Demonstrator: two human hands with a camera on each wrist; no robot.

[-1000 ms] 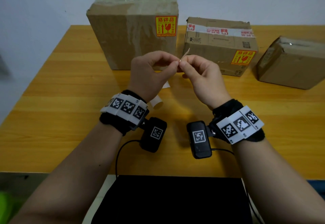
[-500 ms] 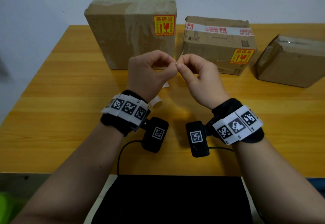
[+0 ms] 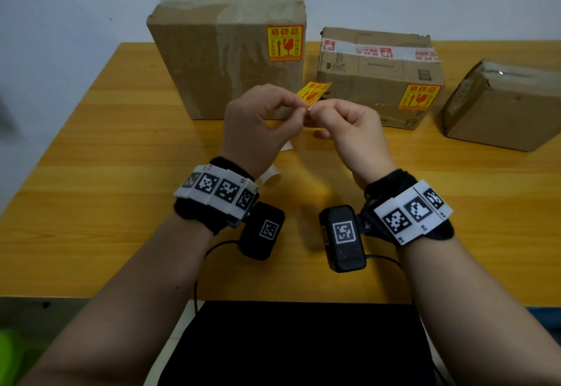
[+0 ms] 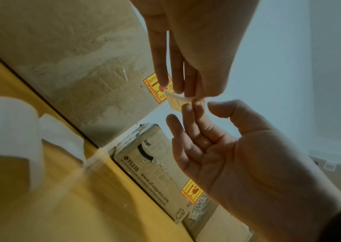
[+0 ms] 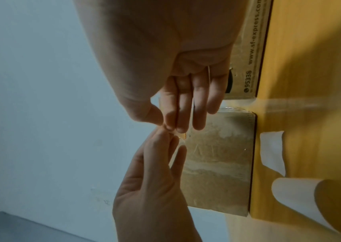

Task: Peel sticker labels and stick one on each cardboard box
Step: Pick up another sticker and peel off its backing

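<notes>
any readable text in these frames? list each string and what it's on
"易碎品": heading of the yellow and red sticker on the tall box.
"易碎品": same heading on the sticker on the middle box.
"95338": printed on the middle box's front, right wrist view.
"www.sf-express.com": along that same face.
Sticker small print, the white tape's red print and the held sticker: too blurred to read.

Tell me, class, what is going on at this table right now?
A person is labelling boxes. Both hands, the left hand and the right hand, pinch a yellow and red sticker in the air above the table. The big box and the middle box already carry one each. No sticker shows on the right box.
</notes>
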